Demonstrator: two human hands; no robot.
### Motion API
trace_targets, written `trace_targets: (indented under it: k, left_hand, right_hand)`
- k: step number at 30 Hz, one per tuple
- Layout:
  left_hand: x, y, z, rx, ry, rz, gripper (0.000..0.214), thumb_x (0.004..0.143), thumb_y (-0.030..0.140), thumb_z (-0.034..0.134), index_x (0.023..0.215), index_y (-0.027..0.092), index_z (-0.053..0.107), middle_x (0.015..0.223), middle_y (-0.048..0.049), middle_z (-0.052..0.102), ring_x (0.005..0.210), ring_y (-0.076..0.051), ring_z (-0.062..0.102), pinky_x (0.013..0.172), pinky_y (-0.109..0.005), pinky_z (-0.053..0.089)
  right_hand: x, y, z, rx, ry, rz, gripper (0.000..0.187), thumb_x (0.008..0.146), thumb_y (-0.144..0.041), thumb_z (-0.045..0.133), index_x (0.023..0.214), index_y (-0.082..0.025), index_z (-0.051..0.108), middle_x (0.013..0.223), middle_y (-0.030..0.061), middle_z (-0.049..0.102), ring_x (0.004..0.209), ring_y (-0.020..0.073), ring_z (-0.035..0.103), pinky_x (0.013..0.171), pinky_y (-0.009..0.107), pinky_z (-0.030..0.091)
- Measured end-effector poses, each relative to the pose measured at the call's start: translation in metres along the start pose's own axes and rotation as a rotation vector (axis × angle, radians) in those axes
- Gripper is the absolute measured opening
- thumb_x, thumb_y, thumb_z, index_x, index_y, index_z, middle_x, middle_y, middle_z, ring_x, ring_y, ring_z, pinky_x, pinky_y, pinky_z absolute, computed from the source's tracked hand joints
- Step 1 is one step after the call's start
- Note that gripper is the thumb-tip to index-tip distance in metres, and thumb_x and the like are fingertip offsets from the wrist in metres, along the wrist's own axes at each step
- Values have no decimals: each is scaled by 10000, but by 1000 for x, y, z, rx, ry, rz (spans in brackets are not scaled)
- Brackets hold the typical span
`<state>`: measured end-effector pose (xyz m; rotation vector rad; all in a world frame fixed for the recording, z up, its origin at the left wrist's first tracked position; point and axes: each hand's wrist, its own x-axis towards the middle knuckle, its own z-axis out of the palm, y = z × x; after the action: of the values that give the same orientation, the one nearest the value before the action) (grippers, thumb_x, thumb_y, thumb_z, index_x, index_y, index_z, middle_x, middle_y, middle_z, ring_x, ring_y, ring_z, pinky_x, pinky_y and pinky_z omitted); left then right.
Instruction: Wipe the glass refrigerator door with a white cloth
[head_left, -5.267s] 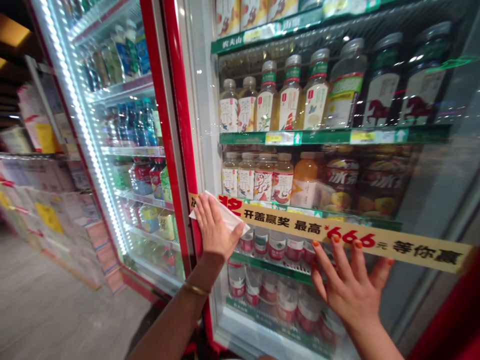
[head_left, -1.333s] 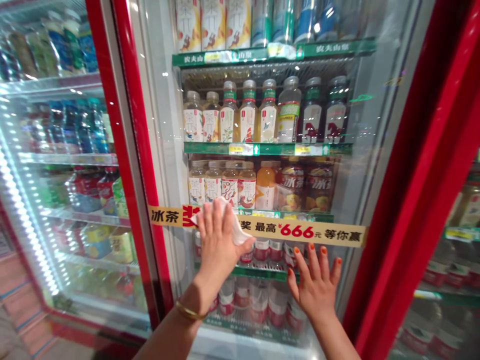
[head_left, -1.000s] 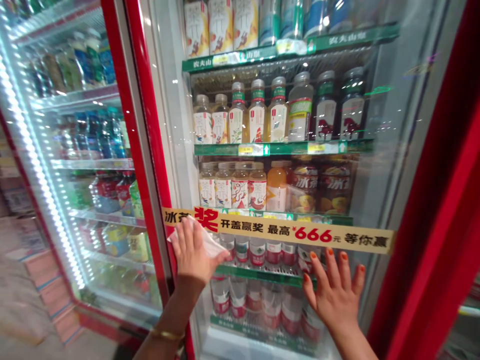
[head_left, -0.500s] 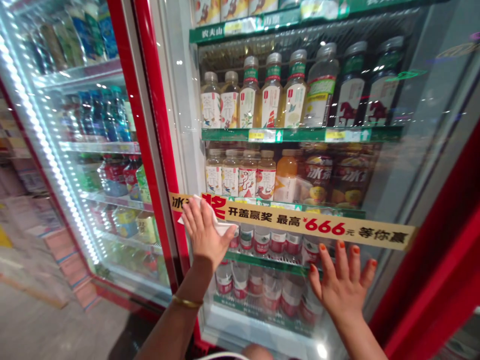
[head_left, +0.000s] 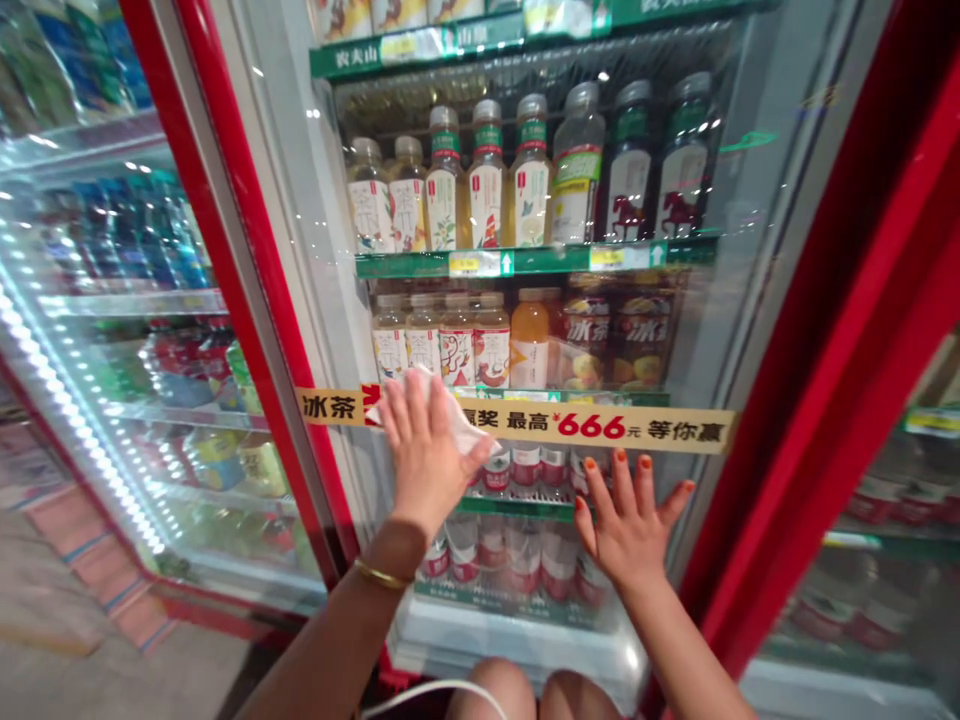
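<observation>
My left hand [head_left: 426, 452] presses a white cloth [head_left: 457, 420] flat against the glass door [head_left: 750, 230] of a drinks fridge, over the left part of a yellow banner sticker [head_left: 600, 427] with red and black print. My right hand [head_left: 626, 515] rests on the glass just below the banner, palm flat, fingers spread, holding nothing. Behind the glass stand rows of tea bottles [head_left: 465, 190] on green shelves.
The door has a red frame [head_left: 247, 290] on the left and another red frame [head_left: 832, 330] on the right. A second lit fridge [head_left: 112, 300] with bottles stands to the left. My knees [head_left: 517, 695] show at the bottom edge.
My left hand has slid the cloth right and slightly up along the banner over the last half second. My right hand stays flat on the glass below it.
</observation>
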<state>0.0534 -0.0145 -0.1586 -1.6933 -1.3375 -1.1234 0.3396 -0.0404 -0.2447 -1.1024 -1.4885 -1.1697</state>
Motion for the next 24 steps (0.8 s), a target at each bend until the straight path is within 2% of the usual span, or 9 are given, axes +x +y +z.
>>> trace_targets:
  k: [4,6,8,10,12,15,18,21,24]
  left_hand:
    - [-43,9,14,-22,-107,453,1175,809,796,818,1777,377,298,1872,-44,290,1787,-350,34,1464,-588,-21]
    - [-48,-8,11,-10,-99,393,1197,820,733,844,1792,381,240,1872,-50,287,1785,-350,65,1466,-607,2]
    - [-28,-19,1,-4,-64,194,1236,881,658,815,1817,282,101,1899,-133,140,1778,-407,15,1440,-703,40]
    - [3,-10,-8,-19,-20,40,1237,943,629,751,1812,182,-8,1892,-204,-28,1761,-459,-77,1402,-780,54]
    - [19,14,-8,-34,-5,55,1199,969,641,713,1812,177,-3,1892,-195,-56,1754,-453,-128,1402,-775,21]
    - [-6,44,8,-45,-52,392,1105,945,703,725,1811,306,167,1900,-66,166,1781,-328,-82,1453,-607,-61]
    - [-55,29,20,-40,-64,632,989,955,677,730,1783,414,258,1845,36,353,1786,-201,-13,1468,-453,-76]
    - [-59,-13,16,-22,22,415,963,1029,517,671,1810,363,129,1891,-29,219,1787,-244,-15,1472,-562,11]
    - [-26,-19,6,-55,53,93,1021,1050,523,621,1815,225,13,1900,-169,-31,1770,-401,-103,1407,-765,43]
  right_hand:
    - [-2,0,0,-7,8,-13,872,1008,-393,639,1792,-295,271,1883,85,189,1773,341,122,1392,753,-21]
    - [-1,-2,0,-10,8,-10,868,1016,-403,632,1794,-289,264,1885,80,180,1775,325,115,1399,740,-18]
    - [2,-3,-1,-10,3,-8,867,1024,-409,623,1797,-282,250,1892,69,149,1778,311,95,1405,722,-31]
    - [4,-3,-2,-13,4,-10,867,1022,-407,623,1795,-277,251,1897,65,124,1779,310,77,1406,717,-41]
    - [5,-2,-4,-14,4,-13,863,1012,-400,639,1786,-275,279,1897,67,118,1779,312,71,1406,716,-43]
    - [5,-1,-6,-2,-9,-16,858,989,-398,683,1765,-275,338,1893,76,132,1779,315,79,1407,713,-43]
    - [4,-3,-6,-1,-4,-5,821,981,-389,703,1737,-283,400,1891,72,138,1778,314,89,1410,710,-34]
    - [4,-5,-4,5,-8,6,753,991,-403,695,1700,-303,463,1890,56,159,1778,313,96,1410,719,-22]
    - [4,-5,-4,14,-11,20,736,994,-410,694,1691,-314,479,1880,55,223,1777,307,105,1410,720,-20]
